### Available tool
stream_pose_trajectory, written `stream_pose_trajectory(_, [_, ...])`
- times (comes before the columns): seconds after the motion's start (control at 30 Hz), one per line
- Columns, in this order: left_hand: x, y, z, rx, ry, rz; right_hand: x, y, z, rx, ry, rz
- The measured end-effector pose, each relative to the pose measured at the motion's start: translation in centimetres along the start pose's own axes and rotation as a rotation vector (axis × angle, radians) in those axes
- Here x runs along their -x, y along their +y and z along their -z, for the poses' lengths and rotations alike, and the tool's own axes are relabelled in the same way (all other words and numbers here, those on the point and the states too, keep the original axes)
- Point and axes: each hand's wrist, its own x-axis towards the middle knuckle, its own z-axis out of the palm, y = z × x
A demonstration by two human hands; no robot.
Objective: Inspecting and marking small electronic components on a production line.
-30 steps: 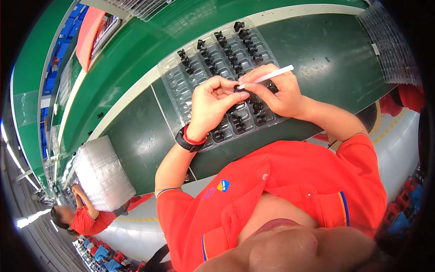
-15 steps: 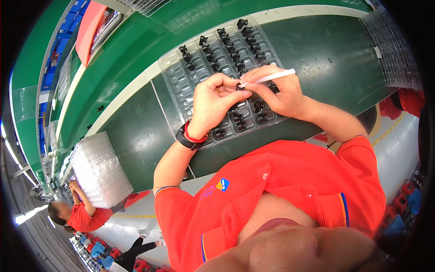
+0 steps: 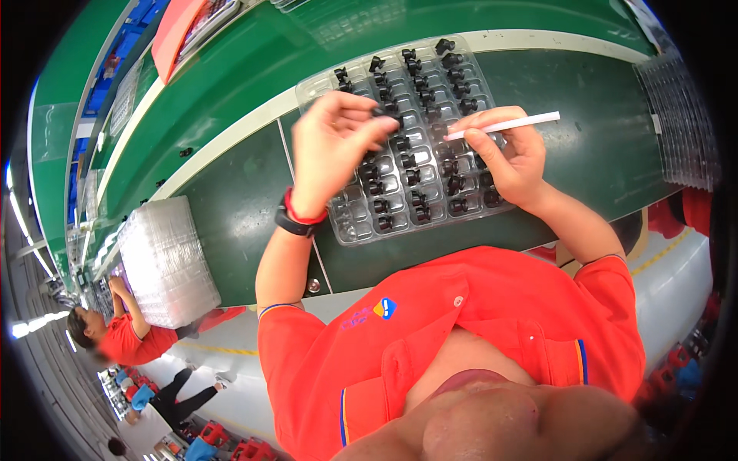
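Note:
A clear plastic tray (image 3: 350, 230) lies on the dark green bench mat, its columns of cells holding many small black cylindrical parts (image 3: 413, 177). My left hand (image 3: 330, 146), wearing a dark wristband, is raised over the tray's left half and somewhat blurred. Its thumb and fingers close around what looks like one small black part (image 3: 378, 112). Over the right side of the tray, my right hand (image 3: 511, 150) grips a slim white pen-like stick (image 3: 530, 121), whose tip points left. The stick is apart from my left hand.
A tall stack of clear trays (image 3: 165, 261) stands at the left, with a person in red (image 3: 134, 338) beyond it. More stacked trays (image 3: 676, 123) are at the far right. A raised green surface (image 3: 254, 69) with a pale edge curves behind the mat; a few loose black parts (image 3: 186, 152) lie there.
My hands, together over the tray before, have come apart. The left moved left with the black part; the right moved right with the white stick. The whole view shifted slightly.

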Motion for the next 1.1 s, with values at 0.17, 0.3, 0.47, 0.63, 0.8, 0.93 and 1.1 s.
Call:
stream_pose_trajectory(0.17, [-0.8,-0.6,3.3,-0.580,0.160,-0.354,-0.2,-0.5,-0.6,0.074,-0.061,-0.023])
stream_pose_trajectory(0.3, [-0.8,-2.1,2.9,-0.736,0.128,-0.441,-0.1,-0.5,-0.7,0.126,-0.090,-0.051])
stream_pose_trajectory(0.47, [-1.1,-2.8,2.6,-0.815,0.089,-0.499,0.2,-0.5,-0.2,0.195,-0.104,-0.091])
stream_pose_trajectory(0.63, [-0.6,-3.3,3.3,-0.877,0.122,-0.541,-0.2,-0.6,-0.8,0.097,-0.129,-0.104])
stream_pose_trajectory(0.8, [-2.5,-3.0,6.6,-0.863,0.167,-0.559,0.1,-0.4,-0.6,0.102,-0.120,-0.115])
stream_pose_trajectory(0.93, [-4.8,-4.7,12.3,-0.948,0.431,-0.493,0.2,-0.5,-0.6,0.101,-0.114,-0.122])
stream_pose_trajectory(1.1, [-5.2,-10.8,22.9,-1.322,0.916,-0.375,0.0,-0.8,-0.7,0.139,-0.121,-0.100])
